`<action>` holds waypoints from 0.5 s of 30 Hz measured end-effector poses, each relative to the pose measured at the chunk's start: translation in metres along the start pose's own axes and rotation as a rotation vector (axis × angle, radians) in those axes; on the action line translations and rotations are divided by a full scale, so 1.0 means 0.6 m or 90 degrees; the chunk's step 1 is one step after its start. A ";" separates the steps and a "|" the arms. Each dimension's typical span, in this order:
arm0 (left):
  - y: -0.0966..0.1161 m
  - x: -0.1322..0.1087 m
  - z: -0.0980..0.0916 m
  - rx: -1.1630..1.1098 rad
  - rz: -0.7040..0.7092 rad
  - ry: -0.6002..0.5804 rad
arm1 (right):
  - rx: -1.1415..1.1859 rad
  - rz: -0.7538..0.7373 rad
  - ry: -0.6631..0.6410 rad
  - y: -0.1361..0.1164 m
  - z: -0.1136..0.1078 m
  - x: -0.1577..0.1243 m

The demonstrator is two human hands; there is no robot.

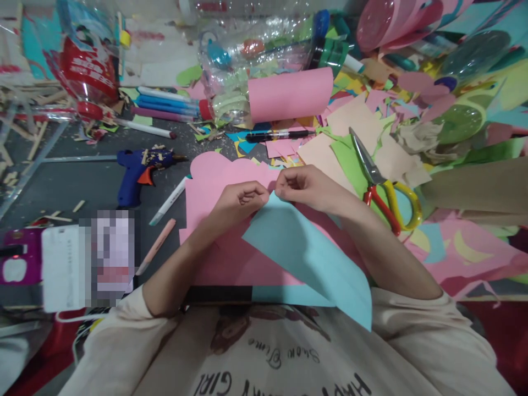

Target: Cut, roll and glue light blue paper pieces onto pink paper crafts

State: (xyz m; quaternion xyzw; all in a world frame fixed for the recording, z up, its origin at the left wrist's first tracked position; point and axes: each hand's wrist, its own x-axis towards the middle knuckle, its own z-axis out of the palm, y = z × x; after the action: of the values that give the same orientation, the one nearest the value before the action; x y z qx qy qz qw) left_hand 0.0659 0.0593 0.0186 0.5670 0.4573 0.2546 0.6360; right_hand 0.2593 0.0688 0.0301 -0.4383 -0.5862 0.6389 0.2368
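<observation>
A light blue paper sheet (pixel 305 253) lies folded over a pink cloud-edged sheet (pixel 214 181) in front of me. My left hand (pixel 241 201) is closed, pinching the top corner of the blue paper. My right hand (pixel 305 184) is closed too and pinches the same corner from the right. The two hands almost touch at that corner.
Scissors with red and yellow handles (pixel 381 184) lie to the right on paper scraps. A blue glue gun (pixel 140 168), markers (pixel 165 104), a black pen (pixel 278 134), a pink paper roll (pixel 289 93) and plastic bottles (pixel 247 49) crowd the table. A white box (pixel 61 264) sits left.
</observation>
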 end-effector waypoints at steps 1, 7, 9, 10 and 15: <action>0.000 -0.001 0.002 0.002 0.002 0.005 | -0.003 0.003 -0.007 0.000 0.003 0.000; -0.007 -0.002 0.011 0.029 0.045 0.066 | 0.012 -0.008 0.004 0.005 0.018 0.002; -0.008 -0.001 0.011 0.025 0.068 0.095 | 0.021 -0.013 0.004 0.005 0.020 0.003; -0.008 -0.001 0.011 0.026 0.079 0.103 | 0.022 -0.013 0.000 0.004 0.020 0.003; -0.008 0.000 0.011 0.032 0.106 0.116 | 0.001 -0.001 -0.035 0.001 0.013 0.002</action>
State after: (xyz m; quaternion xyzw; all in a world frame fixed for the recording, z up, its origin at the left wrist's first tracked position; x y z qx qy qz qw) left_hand 0.0706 0.0549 0.0138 0.5930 0.4708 0.3458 0.5542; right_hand 0.2522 0.0654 0.0287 -0.4202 -0.5919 0.6511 0.2215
